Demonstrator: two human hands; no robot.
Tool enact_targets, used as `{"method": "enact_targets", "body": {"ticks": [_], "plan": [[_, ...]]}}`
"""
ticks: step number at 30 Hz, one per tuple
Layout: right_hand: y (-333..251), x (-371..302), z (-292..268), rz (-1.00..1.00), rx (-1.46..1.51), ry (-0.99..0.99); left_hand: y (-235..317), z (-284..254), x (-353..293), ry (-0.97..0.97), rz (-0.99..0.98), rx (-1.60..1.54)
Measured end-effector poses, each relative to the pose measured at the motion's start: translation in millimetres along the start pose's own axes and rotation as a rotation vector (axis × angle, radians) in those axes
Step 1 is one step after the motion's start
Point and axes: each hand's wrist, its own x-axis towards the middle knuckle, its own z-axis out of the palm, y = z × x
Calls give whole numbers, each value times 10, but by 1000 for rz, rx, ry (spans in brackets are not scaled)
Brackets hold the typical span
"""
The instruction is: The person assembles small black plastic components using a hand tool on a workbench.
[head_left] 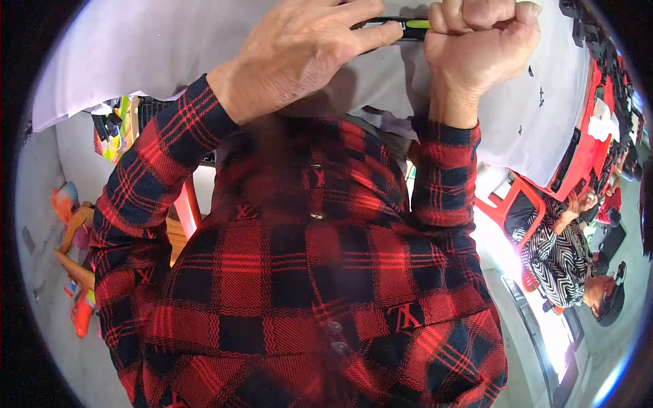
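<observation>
My left hand (292, 58) reaches over a grey-white cloth surface (156, 47) near the top of the view. Its fingers press on a narrow black piece (390, 31) lying between my two hands. My right hand (483, 47) is closed in a fist at the right end of that piece. A yellow-green part (417, 24), perhaps of a tool handle, pokes out beside the right fist. Fingers hide most of it, so I cannot make out its kind. Small black bits (541, 96) lie on the cloth to the right of my right wrist.
More black parts (579, 30) line the table's far right edge, near a red cloth or tray (594, 146) with white crumpled material (603, 122). At the right, another person in a zebra-patterned top (554, 262) sits by a red plastic chair (507, 204). Colourful items (81, 309) lie at the lower left.
</observation>
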Motion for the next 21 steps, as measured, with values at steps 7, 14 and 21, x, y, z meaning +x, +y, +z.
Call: {"method": "enact_targets", "body": {"ticks": [7, 14, 21], "plan": [[10, 17, -16, 1, 5, -5, 1, -47, -7, -23, 7, -37], [3, 21, -35, 1, 22, -7, -10, -35, 59, 31, 55, -40], [47, 24, -64, -29, 36, -153, 33, -249, 26, -51, 14, -57]]}}
